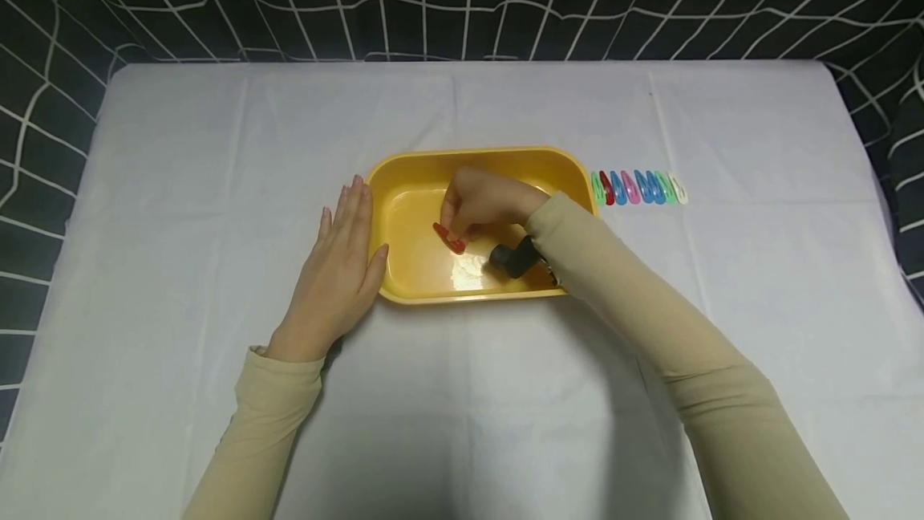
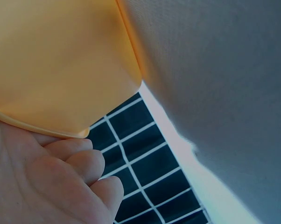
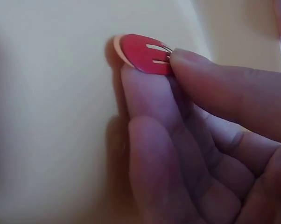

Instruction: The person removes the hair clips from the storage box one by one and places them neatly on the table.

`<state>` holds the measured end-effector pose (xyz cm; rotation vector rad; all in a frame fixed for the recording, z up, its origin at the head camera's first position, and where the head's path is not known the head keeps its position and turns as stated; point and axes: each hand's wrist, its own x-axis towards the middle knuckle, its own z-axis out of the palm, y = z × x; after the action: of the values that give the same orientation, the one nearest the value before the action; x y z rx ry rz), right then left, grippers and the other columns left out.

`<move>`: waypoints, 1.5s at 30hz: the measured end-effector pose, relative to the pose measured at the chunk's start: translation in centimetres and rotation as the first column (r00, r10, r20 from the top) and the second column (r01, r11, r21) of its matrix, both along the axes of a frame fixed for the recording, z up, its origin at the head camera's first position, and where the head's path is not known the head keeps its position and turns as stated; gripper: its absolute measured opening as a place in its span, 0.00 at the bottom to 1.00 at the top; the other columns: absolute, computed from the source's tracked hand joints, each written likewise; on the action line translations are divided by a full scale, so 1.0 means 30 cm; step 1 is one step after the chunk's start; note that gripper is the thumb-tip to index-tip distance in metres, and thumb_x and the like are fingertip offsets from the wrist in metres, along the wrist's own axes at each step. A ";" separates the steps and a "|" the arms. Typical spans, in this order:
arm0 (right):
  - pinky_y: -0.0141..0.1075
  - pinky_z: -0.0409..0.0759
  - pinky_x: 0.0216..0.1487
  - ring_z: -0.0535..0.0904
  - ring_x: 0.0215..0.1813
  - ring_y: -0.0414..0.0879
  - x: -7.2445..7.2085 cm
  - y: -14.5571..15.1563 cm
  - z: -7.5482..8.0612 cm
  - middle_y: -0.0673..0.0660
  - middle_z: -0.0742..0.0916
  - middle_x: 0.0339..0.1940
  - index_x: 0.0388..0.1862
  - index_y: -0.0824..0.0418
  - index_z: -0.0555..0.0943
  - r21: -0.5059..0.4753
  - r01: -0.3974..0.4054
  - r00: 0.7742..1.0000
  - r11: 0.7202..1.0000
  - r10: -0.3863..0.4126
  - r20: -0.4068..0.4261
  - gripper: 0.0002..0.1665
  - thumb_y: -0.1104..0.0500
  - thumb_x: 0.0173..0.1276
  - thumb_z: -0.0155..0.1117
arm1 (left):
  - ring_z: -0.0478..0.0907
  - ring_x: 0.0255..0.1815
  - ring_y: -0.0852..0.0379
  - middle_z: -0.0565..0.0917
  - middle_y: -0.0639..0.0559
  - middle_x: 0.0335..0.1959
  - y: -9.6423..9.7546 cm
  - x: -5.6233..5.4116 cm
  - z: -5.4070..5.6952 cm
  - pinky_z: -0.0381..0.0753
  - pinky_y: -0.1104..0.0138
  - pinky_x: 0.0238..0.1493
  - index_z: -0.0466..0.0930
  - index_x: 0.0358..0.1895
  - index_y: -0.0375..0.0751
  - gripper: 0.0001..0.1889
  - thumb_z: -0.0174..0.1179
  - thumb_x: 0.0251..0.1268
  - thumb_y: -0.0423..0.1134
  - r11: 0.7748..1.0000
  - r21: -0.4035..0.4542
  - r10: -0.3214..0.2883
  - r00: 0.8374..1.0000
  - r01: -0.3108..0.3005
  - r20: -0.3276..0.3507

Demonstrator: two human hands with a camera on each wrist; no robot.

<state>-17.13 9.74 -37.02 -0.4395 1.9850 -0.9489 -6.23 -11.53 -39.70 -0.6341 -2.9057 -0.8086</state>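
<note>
A yellow plastic tray (image 1: 407, 251) lies on the white-covered table. My right hand (image 1: 491, 197) reaches inside it and pinches a red snap hair clip (image 3: 143, 53) between thumb and fingers, low over the tray floor. The right wrist view shows the clip's rounded end and slots, with the thumb covering its other end. My left hand (image 1: 332, 275) lies along the tray's left side, its fingers straight and the thumb touching the rim. Right of the tray, several snap hair clips (image 1: 628, 188) in green, red, blue, pink and white stand in a row.
The white cloth (image 1: 765, 287) covers the table on all sides of the tray. Behind the far edge hangs a dark cloth with a white grid (image 1: 447, 26). A dark device (image 1: 514, 258) sits at my right wrist, over the tray.
</note>
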 end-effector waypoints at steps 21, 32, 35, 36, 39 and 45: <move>0.30 0.79 0.22 0.79 0.18 0.42 -0.014 0.052 0.017 0.57 0.85 0.19 0.28 0.73 0.85 0.044 0.128 0.992 0.991 -0.127 -0.024 0.05 0.75 0.52 0.64 | 0.38 0.76 0.47 0.43 0.38 0.75 0.000 0.000 -0.001 0.38 0.52 0.72 0.42 0.72 0.25 0.34 0.43 0.72 0.41 1.000 0.005 -0.001 1.000 0.000 0.005; 0.30 0.78 0.22 0.78 0.17 0.41 -0.017 0.065 0.031 0.56 0.85 0.19 0.28 0.72 0.85 0.053 0.144 0.988 0.988 -0.141 -0.065 0.05 0.74 0.52 0.64 | 0.38 0.76 0.48 0.43 0.38 0.75 0.000 0.000 0.002 0.38 0.53 0.72 0.42 0.72 0.25 0.34 0.43 0.72 0.41 1.000 0.007 0.002 1.000 -0.002 0.013; 0.29 0.77 0.22 0.77 0.17 0.41 -0.017 0.065 0.032 0.55 0.85 0.18 0.27 0.71 0.86 0.058 0.145 0.987 0.988 -0.140 -0.081 0.04 0.73 0.52 0.65 | 0.38 0.76 0.48 0.43 0.38 0.75 0.000 0.000 0.001 0.38 0.53 0.72 0.42 0.72 0.25 0.34 0.43 0.72 0.40 1.000 0.012 0.000 1.000 0.000 0.010; 0.29 0.77 0.23 0.77 0.17 0.41 -0.017 0.065 0.032 0.55 0.85 0.18 0.27 0.71 0.86 0.060 0.146 0.986 0.987 -0.141 -0.084 0.04 0.73 0.52 0.65 | 0.38 0.76 0.48 0.43 0.38 0.75 0.000 0.000 0.000 0.38 0.52 0.72 0.42 0.72 0.25 0.34 0.43 0.72 0.40 1.000 0.013 0.000 1.000 0.000 0.008; 0.29 0.77 0.23 0.77 0.17 0.40 -0.017 0.065 0.032 0.55 0.84 0.18 0.26 0.70 0.86 0.064 0.141 0.986 0.988 -0.135 -0.099 0.03 0.72 0.52 0.66 | 0.39 0.76 0.47 0.43 0.38 0.75 0.000 -0.001 -0.001 0.39 0.52 0.72 0.42 0.72 0.25 0.34 0.43 0.72 0.41 1.000 0.013 -0.003 1.000 0.003 0.004; 0.28 0.76 0.24 0.76 0.18 0.39 -0.022 0.068 0.026 0.53 0.84 0.17 0.24 0.68 0.86 0.052 0.135 0.984 0.989 -0.128 -0.127 0.03 0.72 0.52 0.67 | 0.39 0.76 0.46 0.43 0.38 0.75 -0.002 -0.001 -0.003 0.39 0.52 0.72 0.42 0.72 0.25 0.34 0.43 0.72 0.41 1.000 0.008 -0.004 1.000 0.004 0.002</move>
<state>-17.78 11.78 -36.23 -0.3442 2.1713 -0.9602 -6.27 -11.58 -39.78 -0.6396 -2.9023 -0.8209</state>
